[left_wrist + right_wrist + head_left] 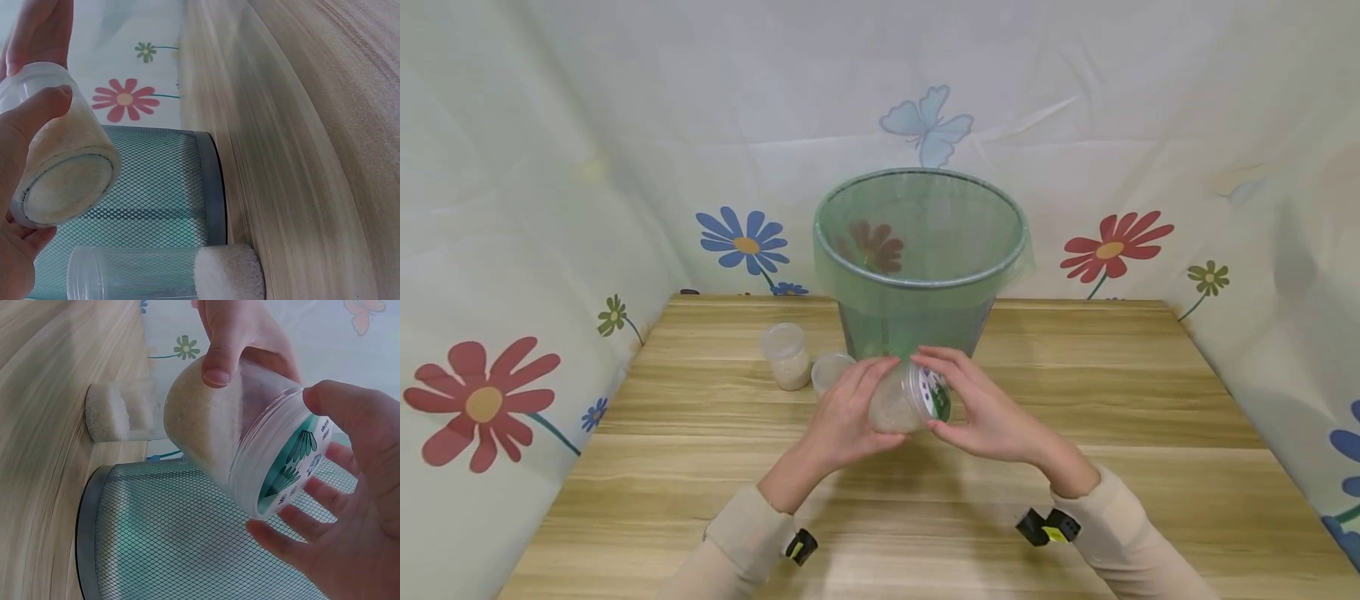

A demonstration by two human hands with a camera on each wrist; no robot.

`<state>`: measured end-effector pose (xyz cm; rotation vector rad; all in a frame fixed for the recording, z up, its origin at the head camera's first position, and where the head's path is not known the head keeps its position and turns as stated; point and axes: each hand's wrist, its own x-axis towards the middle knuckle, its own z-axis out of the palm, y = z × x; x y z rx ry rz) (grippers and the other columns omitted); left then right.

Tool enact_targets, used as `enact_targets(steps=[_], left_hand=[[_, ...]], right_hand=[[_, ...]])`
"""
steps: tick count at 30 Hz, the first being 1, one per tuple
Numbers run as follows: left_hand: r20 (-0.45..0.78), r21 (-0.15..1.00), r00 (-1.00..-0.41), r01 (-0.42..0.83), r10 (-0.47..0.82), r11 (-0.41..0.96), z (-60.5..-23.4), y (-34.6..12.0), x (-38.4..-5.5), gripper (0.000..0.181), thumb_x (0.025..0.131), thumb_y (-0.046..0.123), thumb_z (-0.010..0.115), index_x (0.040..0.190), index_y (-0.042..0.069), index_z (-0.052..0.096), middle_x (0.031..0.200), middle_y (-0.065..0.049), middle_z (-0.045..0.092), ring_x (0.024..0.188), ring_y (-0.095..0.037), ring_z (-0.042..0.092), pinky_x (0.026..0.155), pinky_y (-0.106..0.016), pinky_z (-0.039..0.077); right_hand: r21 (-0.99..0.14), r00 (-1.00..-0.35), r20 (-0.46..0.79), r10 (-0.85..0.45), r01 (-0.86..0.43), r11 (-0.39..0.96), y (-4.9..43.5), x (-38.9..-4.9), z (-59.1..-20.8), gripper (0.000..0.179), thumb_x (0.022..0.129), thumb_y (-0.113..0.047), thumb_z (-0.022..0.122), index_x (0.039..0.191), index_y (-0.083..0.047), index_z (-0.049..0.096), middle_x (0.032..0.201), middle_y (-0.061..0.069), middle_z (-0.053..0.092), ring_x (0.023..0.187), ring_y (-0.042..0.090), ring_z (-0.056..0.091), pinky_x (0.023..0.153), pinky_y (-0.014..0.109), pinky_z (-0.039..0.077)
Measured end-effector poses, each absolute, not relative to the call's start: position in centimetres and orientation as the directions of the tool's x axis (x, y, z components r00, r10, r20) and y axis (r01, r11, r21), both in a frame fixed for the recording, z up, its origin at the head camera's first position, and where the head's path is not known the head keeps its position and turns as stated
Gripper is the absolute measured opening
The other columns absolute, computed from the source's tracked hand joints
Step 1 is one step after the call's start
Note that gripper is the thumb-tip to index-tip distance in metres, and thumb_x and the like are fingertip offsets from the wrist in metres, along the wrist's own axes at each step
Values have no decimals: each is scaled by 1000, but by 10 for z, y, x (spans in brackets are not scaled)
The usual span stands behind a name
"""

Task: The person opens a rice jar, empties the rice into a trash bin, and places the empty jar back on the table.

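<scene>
A clear plastic jar (893, 406) of pale grains lies tilted between the two hands in the head view, just in front of the bin. My left hand (841, 421) grips the jar's body, its thumb pressed along the side in the left wrist view. On the jar's white lid (294, 465), which carries a green printed label, the right hand (996, 412) has its thumb at the rim and its fingers curled round the far edge. The grains (203, 419) have slid toward the jar's base.
A mesh bin (917, 321) lined with a green bag stands at the back of the wooden table (700, 467). Left of it are an open-looking tub of white grains (790, 367) and another clear tub (829, 368), partly behind the left hand. A flowered sheet (737, 150) hangs behind.
</scene>
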<state>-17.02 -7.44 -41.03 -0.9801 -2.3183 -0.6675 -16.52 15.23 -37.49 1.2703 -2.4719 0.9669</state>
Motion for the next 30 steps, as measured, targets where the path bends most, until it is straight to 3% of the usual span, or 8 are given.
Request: enact_targets(steps=[9,16,20,24,27,30], left_hand=[[638,238,-598,752,485,615,-414,-74,-171,95,53,40,86,130,6,44,124,-10,53,112,-24,52,95,-38,45],[636,238,-600,751,485,616,-416,-74,-172,94,54,42,85,131,6,44,124,-10,53,112,-24,52,95,-38,45],[641,233,-594,754,487,614,-417,-73,-173,94,54,41,85,131,6,43,124,-10,52,112,-24,52,95,-38,45],[647,225,-588,755,485,616,-417,-72,-173,94,54,42,85,130,7,44,124,-9,53,112,-23,52,96,-37,45],[646,227,-592,751,482,620,-417,-71,-172,94,53,42,85,130,8,44,124,-8,52,113,-22,52,95,-36,45],[643,236,-598,750,479,618,-416,-70,-171,94,53,41,86,130,8,45,123,-9,52,112,-22,52,95,-36,45]], right_hand=[[-415,-566,445,-694,-817,400,154,-164,-376,74,76,-8,69,141,-9,32,145,16,30,133,27,31,100,46,39],[-416,-568,429,-702,-814,405,155,-161,-378,74,77,-8,68,141,-10,31,148,15,27,138,26,23,108,42,30],[-427,-582,444,-681,-806,410,154,-160,-378,77,77,-13,71,142,-8,29,149,16,25,137,28,24,107,45,30],[-452,-654,459,-602,-755,475,152,-160,-375,74,80,-18,69,142,-7,29,145,17,30,133,29,31,103,48,34],[-487,-739,417,-529,-673,557,150,-159,-373,68,84,-22,66,141,-9,32,139,16,38,117,27,47,89,42,48],[-516,-816,334,-472,-577,633,147,-158,-371,66,86,-30,63,141,-12,32,134,14,43,102,24,55,76,37,52]])
